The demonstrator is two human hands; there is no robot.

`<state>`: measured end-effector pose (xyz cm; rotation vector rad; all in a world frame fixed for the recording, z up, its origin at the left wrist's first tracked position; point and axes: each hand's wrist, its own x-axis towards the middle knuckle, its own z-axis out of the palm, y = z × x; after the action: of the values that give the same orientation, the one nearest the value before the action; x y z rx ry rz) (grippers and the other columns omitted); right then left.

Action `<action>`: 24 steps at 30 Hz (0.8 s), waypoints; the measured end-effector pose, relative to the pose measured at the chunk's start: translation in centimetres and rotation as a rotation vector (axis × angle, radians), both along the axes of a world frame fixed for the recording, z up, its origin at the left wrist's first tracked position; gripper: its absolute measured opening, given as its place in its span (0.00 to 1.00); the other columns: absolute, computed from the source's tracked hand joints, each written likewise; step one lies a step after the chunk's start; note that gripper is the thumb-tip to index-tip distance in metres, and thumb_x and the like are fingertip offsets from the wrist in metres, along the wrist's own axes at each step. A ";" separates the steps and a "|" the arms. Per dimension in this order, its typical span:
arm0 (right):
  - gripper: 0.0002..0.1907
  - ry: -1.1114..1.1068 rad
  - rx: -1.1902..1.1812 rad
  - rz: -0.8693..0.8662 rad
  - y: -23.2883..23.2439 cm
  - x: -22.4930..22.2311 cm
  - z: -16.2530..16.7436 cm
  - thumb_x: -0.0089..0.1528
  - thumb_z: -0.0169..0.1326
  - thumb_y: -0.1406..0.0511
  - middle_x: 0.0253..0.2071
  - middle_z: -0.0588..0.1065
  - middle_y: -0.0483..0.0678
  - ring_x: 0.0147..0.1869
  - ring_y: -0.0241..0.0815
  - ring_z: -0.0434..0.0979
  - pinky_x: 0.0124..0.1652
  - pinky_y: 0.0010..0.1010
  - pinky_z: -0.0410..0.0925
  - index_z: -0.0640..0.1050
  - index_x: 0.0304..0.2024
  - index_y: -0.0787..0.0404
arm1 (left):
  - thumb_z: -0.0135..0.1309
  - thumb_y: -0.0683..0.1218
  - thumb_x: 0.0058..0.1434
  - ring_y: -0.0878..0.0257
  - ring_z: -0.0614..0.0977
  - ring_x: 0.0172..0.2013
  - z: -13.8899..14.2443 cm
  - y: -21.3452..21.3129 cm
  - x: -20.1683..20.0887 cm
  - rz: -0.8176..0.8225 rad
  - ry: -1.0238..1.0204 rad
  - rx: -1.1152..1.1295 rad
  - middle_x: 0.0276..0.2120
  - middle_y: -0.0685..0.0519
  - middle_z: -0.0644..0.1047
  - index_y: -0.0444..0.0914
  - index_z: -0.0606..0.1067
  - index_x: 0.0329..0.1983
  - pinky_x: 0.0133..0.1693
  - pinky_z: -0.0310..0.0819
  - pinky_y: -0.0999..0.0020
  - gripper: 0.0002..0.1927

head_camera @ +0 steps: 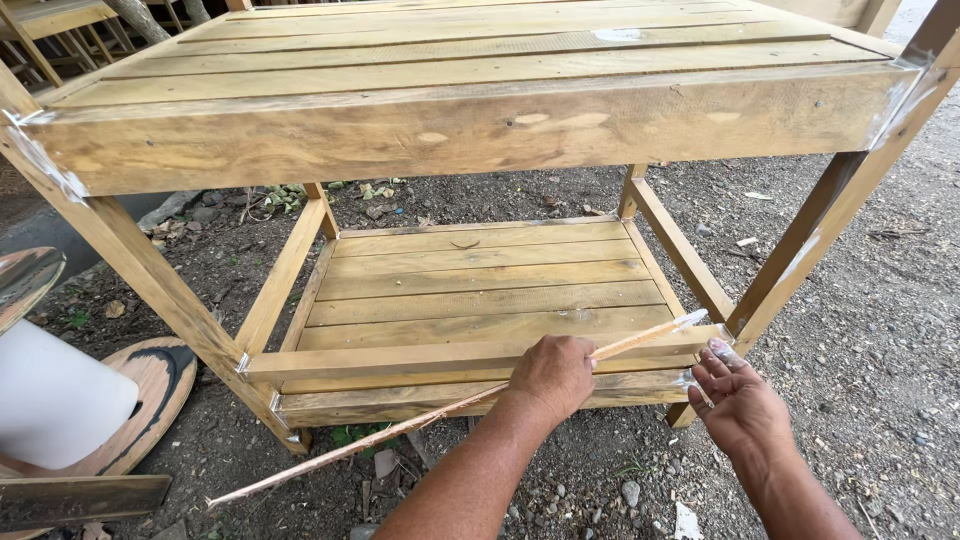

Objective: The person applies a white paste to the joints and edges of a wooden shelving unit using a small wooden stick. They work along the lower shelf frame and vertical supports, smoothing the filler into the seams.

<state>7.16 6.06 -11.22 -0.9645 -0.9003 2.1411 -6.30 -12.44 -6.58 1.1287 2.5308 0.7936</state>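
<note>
A bare wooden table (470, 125) with a slatted lower shelf (480, 290) stands on gravel in front of me. My left hand (553, 376) is shut on a long thin wooden stick (400, 428). The stick slants from the ground at lower left up to the shelf's front right corner, and its tip (690, 320) is smeared with whitish paste. My right hand (742, 408) is at that same corner. Its fingers are slightly spread, whitish paste is on the fingertips, and they touch the end of the lower front rail (450, 360). Shiny whitish paste shows at the table's joints.
A white cylinder (50, 400) lies on a round wooden board (160, 385) at the left, under a shiny metal disc (22, 280). A dark plank (80, 498) sits at bottom left. More wooden furniture (60, 30) stands at the top left. Gravel, stones and dry leaves surround the table legs.
</note>
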 end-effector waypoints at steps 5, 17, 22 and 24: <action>0.34 -0.014 -0.013 0.132 -0.5 -0.5 1.4 0.57 0.36 0.78 0.68 0.68 0.51 0.69 0.45 0.65 0.66 0.43 0.58 0.66 0.68 0.65 | 0.47 0.51 0.71 0.51 0.84 0.41 0.4 -0.2 0.1 -0.015 0.025 -0.017 0.37 0.44 0.82 0.42 0.80 0.43 0.49 0.78 0.51 0.13; 0.37 0.151 -0.233 0.071 -1.2 -1.2 2.4 0.55 0.37 0.78 0.65 0.69 0.52 0.71 0.48 0.66 0.67 0.48 0.58 0.64 0.68 0.60 | 0.53 0.48 0.68 0.55 0.83 0.43 -1.2 0.5 -0.4 -0.078 0.046 0.041 0.41 0.47 0.81 0.46 0.79 0.56 0.53 0.78 0.57 0.15; 0.37 0.238 -0.271 0.023 -1.2 -0.9 2.6 0.53 0.38 0.77 0.65 0.68 0.53 0.71 0.50 0.66 0.68 0.51 0.56 0.66 0.67 0.59 | 0.58 0.47 0.64 0.53 0.78 0.48 -1.7 1.3 -0.7 -0.098 0.186 0.009 0.42 0.46 0.80 0.48 0.78 0.58 0.56 0.74 0.57 0.18; 0.34 0.261 -0.293 -0.004 -1.2 -0.8 2.7 0.52 0.40 0.77 0.63 0.69 0.54 0.71 0.50 0.67 0.68 0.52 0.55 0.68 0.63 0.59 | 0.58 0.46 0.63 0.53 0.77 0.49 -1.5 1.5 -0.8 -0.109 0.248 -0.002 0.43 0.47 0.80 0.49 0.78 0.59 0.58 0.72 0.55 0.19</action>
<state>6.40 4.87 -8.47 -0.7936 -0.4665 2.3707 -7.10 -10.98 -8.09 1.4305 2.6351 0.6598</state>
